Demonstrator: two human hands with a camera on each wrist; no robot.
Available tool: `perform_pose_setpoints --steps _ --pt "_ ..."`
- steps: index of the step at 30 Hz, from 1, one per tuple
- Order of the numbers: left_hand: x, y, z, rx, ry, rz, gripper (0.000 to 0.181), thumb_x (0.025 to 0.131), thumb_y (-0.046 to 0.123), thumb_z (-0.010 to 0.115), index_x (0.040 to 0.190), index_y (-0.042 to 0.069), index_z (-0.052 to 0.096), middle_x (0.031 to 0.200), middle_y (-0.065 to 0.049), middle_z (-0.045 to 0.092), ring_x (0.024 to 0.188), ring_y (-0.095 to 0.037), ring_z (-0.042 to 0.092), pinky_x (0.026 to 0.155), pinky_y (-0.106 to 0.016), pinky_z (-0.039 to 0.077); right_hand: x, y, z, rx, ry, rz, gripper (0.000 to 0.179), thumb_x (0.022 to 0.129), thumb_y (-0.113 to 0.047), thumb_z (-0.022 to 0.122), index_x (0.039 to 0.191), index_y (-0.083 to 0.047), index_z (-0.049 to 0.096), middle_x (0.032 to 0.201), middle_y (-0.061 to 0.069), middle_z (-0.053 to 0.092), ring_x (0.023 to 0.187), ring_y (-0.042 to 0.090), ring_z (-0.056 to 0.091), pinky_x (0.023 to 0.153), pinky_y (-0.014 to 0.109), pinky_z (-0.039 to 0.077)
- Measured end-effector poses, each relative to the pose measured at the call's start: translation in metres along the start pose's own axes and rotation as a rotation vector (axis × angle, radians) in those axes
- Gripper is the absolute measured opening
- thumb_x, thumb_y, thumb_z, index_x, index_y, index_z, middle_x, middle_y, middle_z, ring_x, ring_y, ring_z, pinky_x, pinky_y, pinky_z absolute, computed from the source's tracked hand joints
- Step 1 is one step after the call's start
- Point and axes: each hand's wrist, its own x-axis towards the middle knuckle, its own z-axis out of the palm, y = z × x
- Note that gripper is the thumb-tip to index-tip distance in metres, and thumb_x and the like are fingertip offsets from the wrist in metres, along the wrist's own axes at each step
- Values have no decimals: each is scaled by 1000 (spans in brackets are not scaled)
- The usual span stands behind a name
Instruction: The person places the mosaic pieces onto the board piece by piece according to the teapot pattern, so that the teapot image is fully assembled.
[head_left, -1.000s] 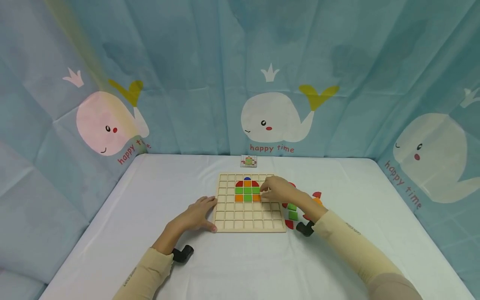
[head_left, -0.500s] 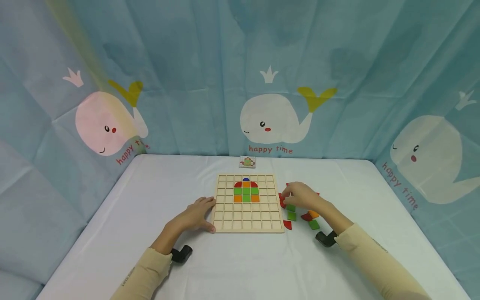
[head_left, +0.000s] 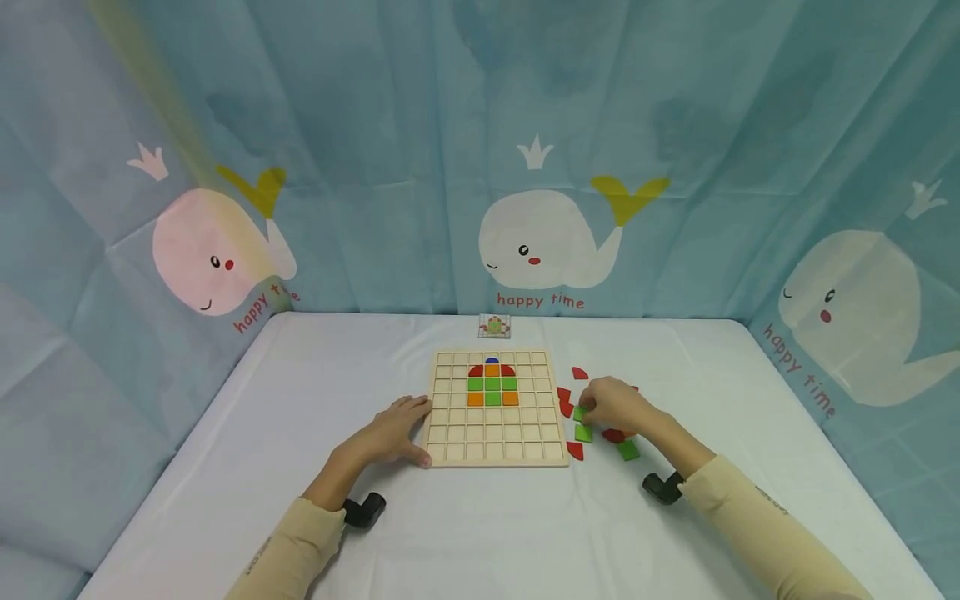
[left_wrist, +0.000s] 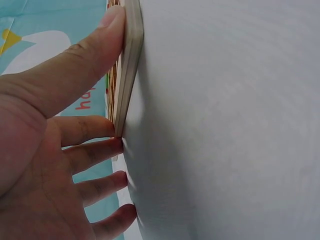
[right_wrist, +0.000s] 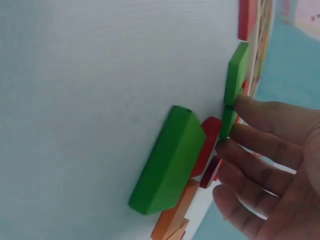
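Note:
A wooden grid board (head_left: 450,454) lies on the white table, with green, orange, red and blue tiles set in its upper cells. My left hand (head_left: 396,429) rests along the board's left side. In the left wrist view its thumb (left_wrist: 80,67) lies at the board's corner, and its fairly straight fingers reach to the edge. Right of the board, my right hand (head_left: 618,404) is low among loose tiles. Its thumb and index finger pinch a green square tile (right_wrist: 228,123), partly hidden by the fingertips. Another green tile (head_left: 583,433) lies just in front of it.
Several red quarter-round tiles (head_left: 575,451) lie right of the board. A third green tile (head_left: 628,450) is farther right, beside red and orange ones. A small picture card (head_left: 494,326) sits behind the board. Blue whale-print curtain (head_left: 360,233) surrounds the table.
My right hand has moved from over the board's right part out to the loose tiles, then down to a green one. The left hand stays at the board's edge.

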Motion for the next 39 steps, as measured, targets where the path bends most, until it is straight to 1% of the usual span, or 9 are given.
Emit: perform_pose_setpoints --steps 3,7,11,15,21,28,32,36,39 --pt "0 0 -1 -2 -4 -2 98 68 31 87 147 -1 39 157 -20 33 146 -44 22 114 -64 24 0 0 2 -8 -7 3 23 82 -16 77 101 -5 75 96 4 72 84 16 60 84 38 56" --pt "0 0 -1 -2 -5 -2 97 68 30 87 147 -1 39 157 -19 33 146 -44 22 114 -64 23 0 -1 3 -26 9 -8 21 81 -16 78 99 -5 76 96 4 73 84 16 61 84 39 56" --pt "-1 1 -2 4 -6 -2 97 68 31 87 147 -1 39 157 -19 33 146 -44 22 114 -64 24 -1 -2 2 -46 26 -29 20 80 -14 78 97 -4 76 96 6 73 86 18 63 83 39 57" --pt "-1 0 -3 17 -13 -6 97 69 32 86 147 -1 38 157 -19 33 146 -44 23 114 -65 24 -1 -3 2 -55 30 -31 19 80 -13 78 97 -3 76 97 7 73 89 19 64 84 40 57" --pt "0 0 -3 13 -26 -10 99 70 33 86 149 -1 36 158 -18 32 147 -43 22 114 -64 24 -2 -4 1 -43 8 4 19 82 -14 77 98 -4 76 97 7 73 89 19 63 86 41 56" --pt "3 -1 -3 -11 -16 -1 96 71 29 86 148 1 37 157 -18 33 147 -42 23 115 -63 23 0 1 -2 -29 -17 -1 23 83 -15 76 103 -4 75 100 6 72 89 18 62 87 41 56" --pt "5 -3 -1 -15 -14 -11 96 72 29 86 149 1 36 157 -17 33 147 -42 22 115 -63 22 2 2 -5 -21 -31 -11 23 82 -15 76 102 -4 75 99 6 73 88 18 63 86 41 56" --pt "6 -5 0 -12 -14 -11 97 71 30 86 149 1 35 158 -17 32 147 -43 22 115 -65 22 3 2 -7 -15 -29 0 24 82 -17 76 103 -4 75 100 6 73 90 18 63 88 42 56" --pt "6 -6 -2 -4 -15 -5 97 71 29 86 149 1 36 158 -18 32 147 -43 22 114 -65 23 4 1 -8 -11 -12 -5 24 83 -17 76 103 -4 75 99 5 73 88 17 62 87 40 56"
